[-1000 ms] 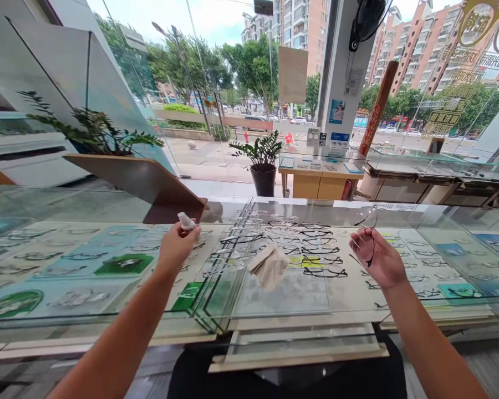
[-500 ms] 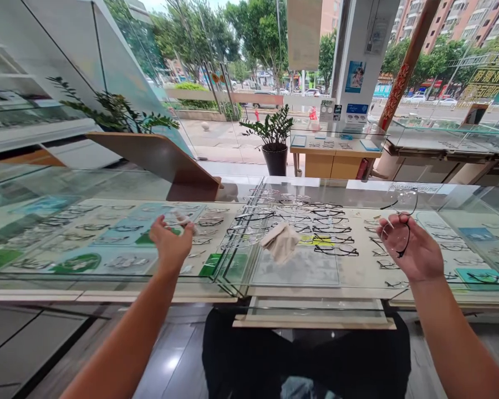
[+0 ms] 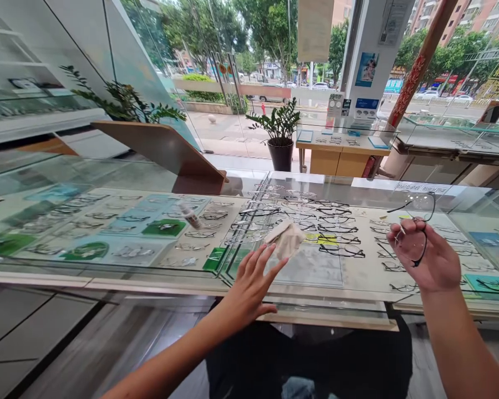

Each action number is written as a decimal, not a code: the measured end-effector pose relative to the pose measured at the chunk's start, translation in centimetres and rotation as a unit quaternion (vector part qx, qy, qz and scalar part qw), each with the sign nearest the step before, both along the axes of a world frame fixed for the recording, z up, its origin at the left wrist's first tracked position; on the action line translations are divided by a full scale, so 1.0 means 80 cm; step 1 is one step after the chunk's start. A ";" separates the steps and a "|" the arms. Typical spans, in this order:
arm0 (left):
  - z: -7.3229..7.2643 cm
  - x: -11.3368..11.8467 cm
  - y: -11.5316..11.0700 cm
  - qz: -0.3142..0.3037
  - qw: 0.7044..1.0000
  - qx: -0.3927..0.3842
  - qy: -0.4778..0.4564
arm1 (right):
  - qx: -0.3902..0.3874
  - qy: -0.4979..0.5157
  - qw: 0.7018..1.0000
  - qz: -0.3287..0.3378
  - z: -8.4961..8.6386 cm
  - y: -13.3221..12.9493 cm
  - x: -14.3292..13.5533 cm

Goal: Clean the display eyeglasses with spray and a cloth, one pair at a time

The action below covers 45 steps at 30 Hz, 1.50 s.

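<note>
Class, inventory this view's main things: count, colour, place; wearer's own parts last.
Counter: one, clear glass, foreground
Displayed eyeglasses: many, mostly dark, inside counter
Cloth: one, beige, on counter
Bottle: one, whitish, counter's left
Held eyeglasses: one, dark, above counter, right
Board: one, brown, counter's far side
Indoor plants: two, green, beyond counter
Table: one, yellowish, beyond counter
Trees: several, green, outside
Lap: one, clothed black, bottom
Left hand: one, bare, by cloth
Right hand: one, bare, holding eyeglasses

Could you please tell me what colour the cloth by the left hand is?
The cloth is beige, as seen in the head view.
</note>
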<state>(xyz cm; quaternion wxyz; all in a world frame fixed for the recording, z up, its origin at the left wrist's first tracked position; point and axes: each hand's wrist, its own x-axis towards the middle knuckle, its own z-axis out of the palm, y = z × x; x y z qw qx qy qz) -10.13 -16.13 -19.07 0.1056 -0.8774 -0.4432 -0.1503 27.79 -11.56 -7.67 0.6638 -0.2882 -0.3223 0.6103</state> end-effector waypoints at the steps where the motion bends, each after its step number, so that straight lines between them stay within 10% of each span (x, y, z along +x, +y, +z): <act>1: -0.003 -0.002 0.003 0.007 1.000 0.011 -0.012 | 0.000 -0.001 1.000 0.000 0.000 -0.001 0.000; 18: -0.032 0.006 0.018 0.100 0.990 0.038 -0.096 | 0.006 -0.054 0.999 0.004 -0.008 0.001 0.004; 23: 0.022 0.003 0.047 -0.019 0.994 -0.052 -0.099 | 0.015 -0.037 0.999 0.034 0.000 0.027 -0.011; 28: 0.080 0.015 0.121 0.145 0.985 -0.059 -0.078 | 0.068 -0.049 0.993 0.079 0.013 0.083 -0.041; 34: 0.080 0.026 0.176 0.143 0.981 -0.131 -0.012 | 0.098 -0.059 0.984 0.139 0.023 0.140 -0.080; 45: 0.112 0.038 0.215 0.077 0.902 -0.288 -0.311 | 0.085 -0.045 0.984 0.151 -0.017 0.161 -0.096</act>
